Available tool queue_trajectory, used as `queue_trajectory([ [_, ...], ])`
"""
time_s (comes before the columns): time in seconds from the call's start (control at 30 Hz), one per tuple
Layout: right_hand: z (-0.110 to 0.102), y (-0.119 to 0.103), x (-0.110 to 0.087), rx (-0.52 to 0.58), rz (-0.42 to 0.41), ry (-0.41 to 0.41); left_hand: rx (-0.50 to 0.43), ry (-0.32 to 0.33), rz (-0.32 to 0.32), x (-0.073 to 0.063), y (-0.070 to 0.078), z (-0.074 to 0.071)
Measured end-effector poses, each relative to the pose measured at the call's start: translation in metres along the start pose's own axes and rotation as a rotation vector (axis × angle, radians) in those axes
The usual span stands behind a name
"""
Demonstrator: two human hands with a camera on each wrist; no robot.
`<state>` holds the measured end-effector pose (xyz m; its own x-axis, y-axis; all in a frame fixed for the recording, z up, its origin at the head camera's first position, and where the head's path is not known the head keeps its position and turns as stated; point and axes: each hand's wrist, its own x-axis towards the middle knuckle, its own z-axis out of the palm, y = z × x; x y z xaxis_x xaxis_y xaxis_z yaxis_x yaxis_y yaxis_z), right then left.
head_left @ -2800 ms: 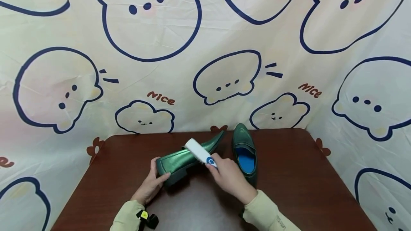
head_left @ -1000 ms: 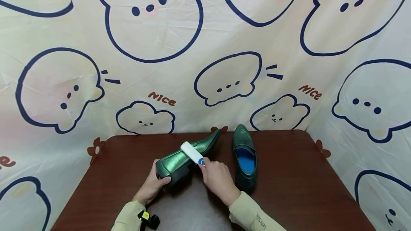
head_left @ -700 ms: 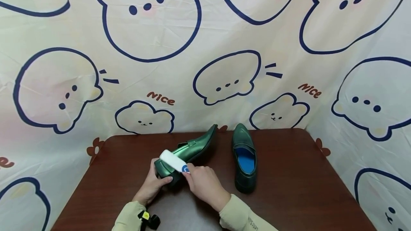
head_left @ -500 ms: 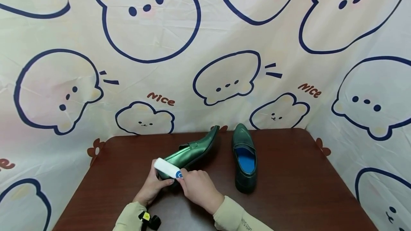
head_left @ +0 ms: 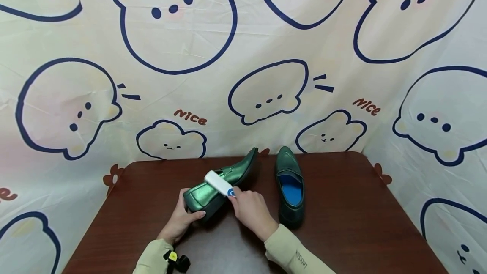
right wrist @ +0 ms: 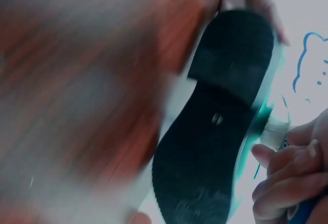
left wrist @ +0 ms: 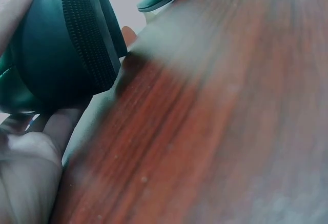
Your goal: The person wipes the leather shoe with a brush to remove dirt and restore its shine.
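A shiny green loafer (head_left: 199, 194) is tilted on its side above the table, its toe pointing to the back right. My left hand (head_left: 178, 220) grips it round the heel, the thumb on the heel's near side. In the left wrist view the dark heel (left wrist: 84, 34) fills the upper left. My right hand (head_left: 254, 211) holds a white brush (head_left: 217, 182) by its handle, its head lying across the shoe's side. The right wrist view shows the black sole (right wrist: 218, 126), with pale bristles (right wrist: 277, 125) against the upper beyond it. Curled right fingers (right wrist: 289, 183) wrap the handle.
A second green loafer (head_left: 290, 189) with a blue insole stands upright to the right, toe toward the back wall. The brown wooden table (head_left: 350, 210) ends at a cartoon-printed cloth (head_left: 266, 138) behind. A black strap device (head_left: 177, 261) is worn on the left wrist.
The brush slid along the shoe toward the heel, then back up toward its middle, the right hand moving with it. The left hand keeps its grip on the heel; the shoe's tilt shifted slightly.
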<state>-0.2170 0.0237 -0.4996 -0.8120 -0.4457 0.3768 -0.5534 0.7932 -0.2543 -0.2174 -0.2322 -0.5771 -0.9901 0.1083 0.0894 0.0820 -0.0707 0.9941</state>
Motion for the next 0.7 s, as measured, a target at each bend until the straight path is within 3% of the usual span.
queue_trajectory([
  [0.27, -0.004, 0.006, 0.0, -0.003, 0.029, 0.027, -0.026, 0.018, -0.009, -0.001, -0.001, 0.0],
  [0.5, -0.008, 0.002, -0.002, 0.067, 0.05, -0.002, -0.027, 0.011, -0.01, 0.0, -0.003, 0.001],
  [0.7, -0.009, -0.013, -0.001, 0.083, -0.042, -0.073, 0.0, 0.004, -0.006, 0.001, -0.003, 0.0],
])
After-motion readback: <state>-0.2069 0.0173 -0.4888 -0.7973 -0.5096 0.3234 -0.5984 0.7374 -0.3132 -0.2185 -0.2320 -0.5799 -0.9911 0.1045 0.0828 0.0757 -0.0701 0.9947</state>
